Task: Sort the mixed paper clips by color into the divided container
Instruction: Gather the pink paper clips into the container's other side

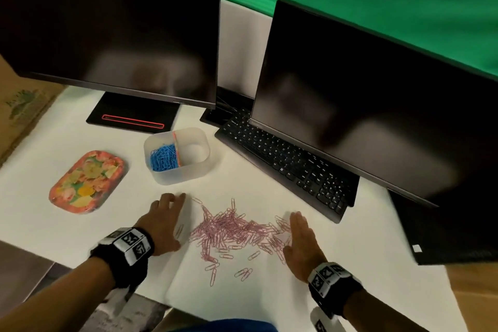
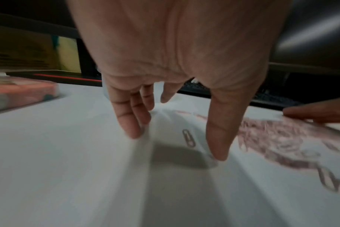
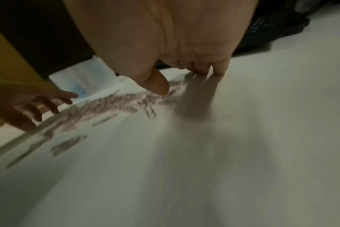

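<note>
A heap of pink paper clips (image 1: 231,229) lies on the white table between my two hands, with loose ones trailing toward me. My left hand (image 1: 167,221) is flat and open on the table at the heap's left edge, fingers spread; a single clip (image 2: 188,138) lies under its palm. My right hand (image 1: 300,240) is open with straight fingers at the heap's right edge, touching the outermost clips. Behind the heap stands the translucent divided container (image 1: 186,170). Blue clips (image 1: 163,156) fill its left compartment; the right compartment looks bare. An orange divider (image 1: 176,148) splits it.
A floral tray (image 1: 87,182) sits left of the container. A black keyboard (image 1: 285,162) runs along the right, under a dark monitor (image 1: 377,105). A second monitor (image 1: 113,24) and its stand (image 1: 132,116) are behind the container. The table's front edge is near my wrists.
</note>
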A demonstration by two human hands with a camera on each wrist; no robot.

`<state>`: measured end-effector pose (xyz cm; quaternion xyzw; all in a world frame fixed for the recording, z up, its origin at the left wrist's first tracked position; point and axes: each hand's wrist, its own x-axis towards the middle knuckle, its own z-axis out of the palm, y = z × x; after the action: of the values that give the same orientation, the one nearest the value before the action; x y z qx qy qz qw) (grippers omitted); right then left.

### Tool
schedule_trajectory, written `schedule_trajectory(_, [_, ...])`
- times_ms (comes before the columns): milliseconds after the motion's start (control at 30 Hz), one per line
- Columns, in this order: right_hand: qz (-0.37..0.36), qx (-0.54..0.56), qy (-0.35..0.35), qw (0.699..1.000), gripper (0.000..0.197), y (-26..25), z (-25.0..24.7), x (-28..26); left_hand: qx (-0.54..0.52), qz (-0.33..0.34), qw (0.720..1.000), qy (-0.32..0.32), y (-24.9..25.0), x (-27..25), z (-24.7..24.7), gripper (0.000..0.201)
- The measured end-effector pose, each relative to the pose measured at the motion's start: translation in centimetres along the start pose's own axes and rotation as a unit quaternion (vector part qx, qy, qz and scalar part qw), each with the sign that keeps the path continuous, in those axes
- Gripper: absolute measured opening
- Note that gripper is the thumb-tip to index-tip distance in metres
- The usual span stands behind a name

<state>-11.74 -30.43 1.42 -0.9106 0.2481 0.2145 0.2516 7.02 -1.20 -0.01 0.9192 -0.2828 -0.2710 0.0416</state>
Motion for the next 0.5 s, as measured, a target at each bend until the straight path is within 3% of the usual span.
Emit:
schedule_trajectory(100, [-0.053, -0.017, -0.031, 0.998, 0.086, -1.8, 1.9, -1.0, -0.004, 0.022, 1.000, -0.019, 0.6, 0.0, 0.1, 0.108])
schedule_trajectory(267, [-0.108, 0.002, -0.074, 0.991, 0.090, -6.3, 3.2, -0.7, -0.044, 0.156, 0.986, -0.027, 4.9, 0.9, 0.3, 0.076])
schedule_trajectory(333, [-0.120, 0.035, -0.085, 0.988, 0.089, -7.2, 2.8, -0.5, -0.064, 0.173, 0.982, -0.038, 6.5, 0.9, 0.6, 0.070])
schedule_trajectory(400, [-0.090, 0.070, -0.057, 0.992, 0.092, -6.9, 1.9, -0.4, -0.082, 0.149, 0.985, -0.039, 6.8, 0.9, 0.5, 0.078])
schedule_trajectory(500, [-0.016, 0.007, 0.043, 0.999, 0.101, -4.4, 0.6, -0.9, -0.063, 0.086, 0.993, -0.058, 6.1, 0.6, 0.0, 0.111])
